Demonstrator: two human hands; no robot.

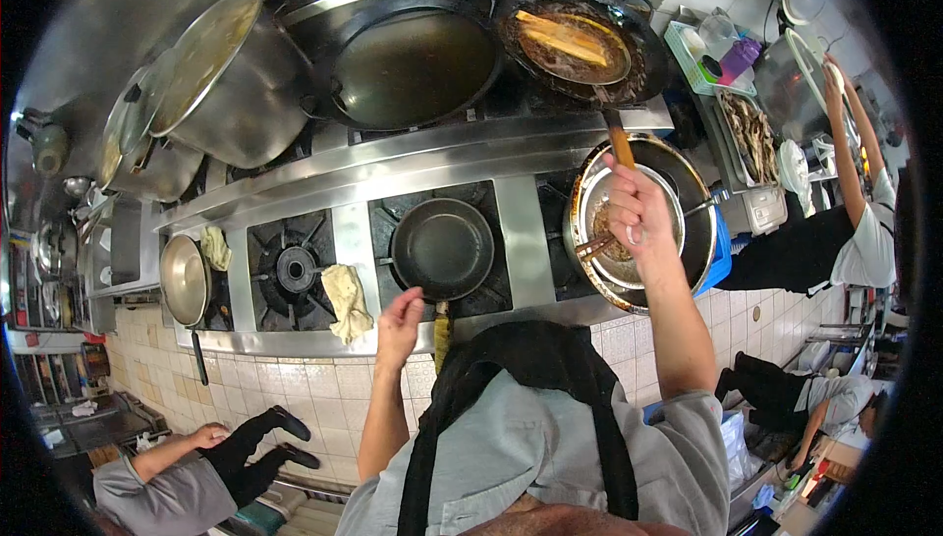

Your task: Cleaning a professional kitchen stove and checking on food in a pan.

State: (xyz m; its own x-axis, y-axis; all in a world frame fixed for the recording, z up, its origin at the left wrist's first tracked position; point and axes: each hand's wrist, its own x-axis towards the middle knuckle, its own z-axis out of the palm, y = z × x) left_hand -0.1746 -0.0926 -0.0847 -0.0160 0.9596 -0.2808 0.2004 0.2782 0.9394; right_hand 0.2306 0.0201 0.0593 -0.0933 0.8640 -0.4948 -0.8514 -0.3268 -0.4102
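Observation:
My right hand (639,204) grips the wooden handle (620,139) of a long-handled strainer. The strainer's shallow round head (545,68) rests in a dark wok (508,5) of brown oil, with several long golden fried strips (563,41) on it. Below that hand, a metal strainer bowl (667,186) sits on a large rimmed pot (578,204), partly hidden by my forearm. My left hand (401,324) is empty, its fingers loosely bent, beside a black frying pan (443,248) on the front burner. The pan's cloth-wrapped handle (442,337) points towards me.
A large wok of oil (416,64) and tall stockpots (236,101) stand along the back. A folded cloth (346,302) lies by a bare burner (296,269). Another pan (184,279) is at left. Co-workers stand at right (862,234), lower right (832,396) and lower left (177,488).

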